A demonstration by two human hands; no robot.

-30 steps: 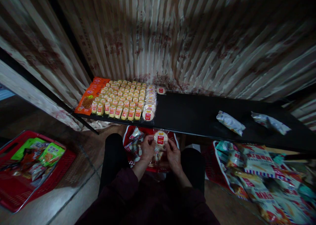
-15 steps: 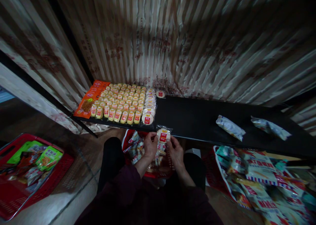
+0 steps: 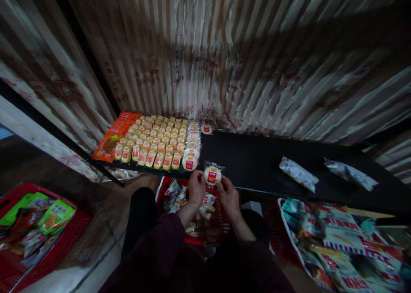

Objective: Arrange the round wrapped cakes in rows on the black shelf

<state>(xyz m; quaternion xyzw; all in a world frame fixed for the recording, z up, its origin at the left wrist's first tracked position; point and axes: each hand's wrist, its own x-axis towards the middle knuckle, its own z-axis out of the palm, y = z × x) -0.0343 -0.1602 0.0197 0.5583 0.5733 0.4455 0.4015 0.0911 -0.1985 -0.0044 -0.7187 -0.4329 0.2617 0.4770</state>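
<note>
A pleated, pale curtain [image 3: 212, 49] with reddish prints hangs behind everything. In front of it the long black shelf [image 3: 244, 156] runs from left to right. On the right, partly below the shelf's near edge, a red basket [image 3: 279, 237] is heaped with red, white and teal packets. On the near left another red basket [image 3: 72, 237] holds green and darker packets. Between my knees sits a third basket [image 3: 221, 220], with striped packets and round wrapped pieces inside.

At the shelf's left part, close rows of small yellow wrapped cakes [image 3: 157, 143] stand between an orange packet display [image 3: 117, 134] on their left and a line of round wrapped cakes [image 3: 192, 145] on their right. Two pale packets [image 3: 298, 174] lie apart from each other towards the shelf's right end.

My left hand [image 3: 195, 190] and right hand [image 3: 229, 194] each pinch one side of a round cake in clear wrap [image 3: 212, 175], its red label showing, at the shelf's near edge; I cannot tell whether it touches the shelf. One single round cake [image 3: 206, 129] lies at the far edge, just right of the line.
</note>
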